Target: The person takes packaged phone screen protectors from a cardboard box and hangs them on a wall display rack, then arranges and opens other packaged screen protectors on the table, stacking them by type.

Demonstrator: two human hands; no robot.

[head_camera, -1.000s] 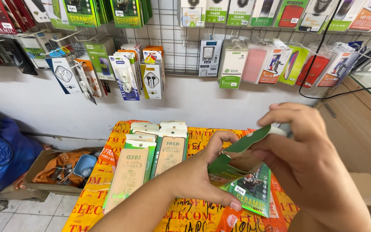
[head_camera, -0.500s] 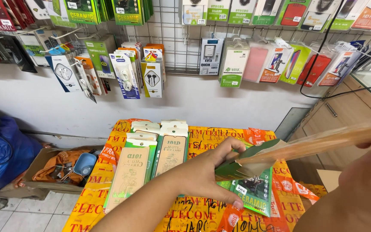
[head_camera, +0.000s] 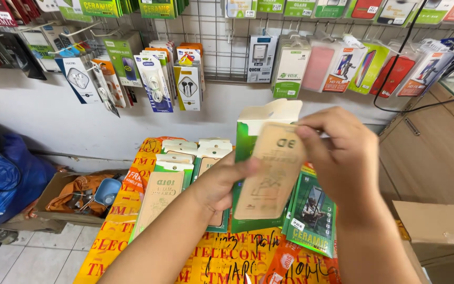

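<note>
My left hand [head_camera: 222, 184] grips a flat green box with a pale hang tab [head_camera: 256, 126], upright and facing me. My right hand [head_camera: 342, 152] pinches the top corner of a tan card sleeve [head_camera: 271, 173] that lies against the front of the green box. Below them, on the orange and yellow printed table cover [head_camera: 111, 231], lie rows of tan and green screen-protector packs [head_camera: 161, 194]. A green pack with a picture on its front [head_camera: 313, 210] lies under my right forearm.
A wire grid wall [head_camera: 216, 47] carries hanging packs of earphones, chargers and phone cases. A blue bag [head_camera: 1, 179] and a cardboard tray of orange cloth [head_camera: 74, 194] sit on the tiled floor at left. A cardboard box [head_camera: 437, 231] and wooden cabinet [head_camera: 447, 137] are at right.
The green box was flat and edge-on near the table; it now stands upright in my left hand. My right hand swung off to the right, then came back onto the tan sleeve.
</note>
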